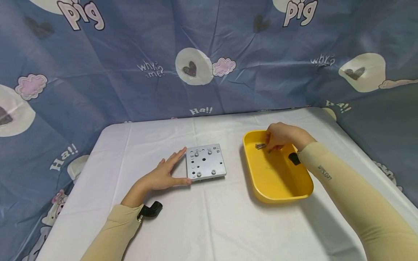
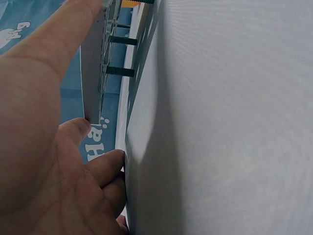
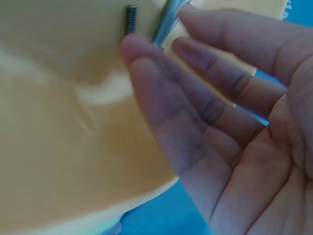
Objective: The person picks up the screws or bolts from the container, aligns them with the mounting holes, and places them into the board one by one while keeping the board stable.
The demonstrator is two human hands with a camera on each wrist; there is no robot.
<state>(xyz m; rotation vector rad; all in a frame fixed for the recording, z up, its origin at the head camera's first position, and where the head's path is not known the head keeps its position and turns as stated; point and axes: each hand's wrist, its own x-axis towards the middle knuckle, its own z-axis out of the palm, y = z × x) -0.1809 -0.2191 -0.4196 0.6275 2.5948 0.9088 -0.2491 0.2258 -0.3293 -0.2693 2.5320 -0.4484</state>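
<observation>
Right sleeve [image 1: 330,174] reads "LESS.IM" or close, print too small to be sure, and the backdrop [image 1: 130,72] says "pig", "why? me?", "Ha!!". Right hand [image 1: 277,137] is down in the yellow tray [image 1: 277,181], fingers loosely bent over the screws [image 1: 260,146] at its fingertips — can't tell if it's actually gripping one, wrist view too blurred. Left hand [image 1: 164,174] lies flat, fingers straight, pressed to the near-left edge of the metal plate [image 1: 205,161] w/ bolts [image 2: 120,71] sticking out beneath — plate sits just past its fingertips on the white table [image 1: 209,217].

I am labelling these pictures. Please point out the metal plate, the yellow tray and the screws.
metal plate [image 1: 205,161], head view, middle of its top face
yellow tray [image 1: 277,177], head view, bare floor
screws [image 1: 260,146], head view, their shafts
</observation>
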